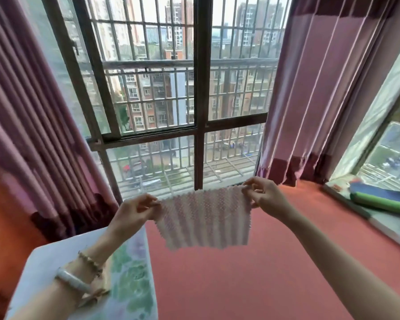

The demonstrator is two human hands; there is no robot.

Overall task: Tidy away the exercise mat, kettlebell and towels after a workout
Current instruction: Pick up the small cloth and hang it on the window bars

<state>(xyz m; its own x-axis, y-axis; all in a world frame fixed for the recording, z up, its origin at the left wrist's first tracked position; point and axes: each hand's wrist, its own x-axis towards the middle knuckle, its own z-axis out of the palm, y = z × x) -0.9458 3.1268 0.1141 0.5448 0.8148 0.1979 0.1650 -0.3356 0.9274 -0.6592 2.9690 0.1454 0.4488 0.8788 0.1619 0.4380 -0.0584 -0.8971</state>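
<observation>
Even grey daylight enters by the window [200,88] beyond the hands; shadows are faint. The towel [203,218] between the left hand [134,211] and right hand [263,197] is smeared by motion blur. The curtains [21,112] outside both hands bow with wide-angle distortion.

Pink-striped towel [203,218] spread, hanging, slightly tilted.

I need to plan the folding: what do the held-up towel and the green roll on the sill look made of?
The towel: thin woven fabric, maybe cotton or microfibre, matte; bumpy waffle-like weave in pale pink-and-white stripes, hanging limp from its pinched corners. The green roll: probably foam or rubbery plastic, smooth and matte, keeping a firm tube shape; blur leaves it open.
</observation>
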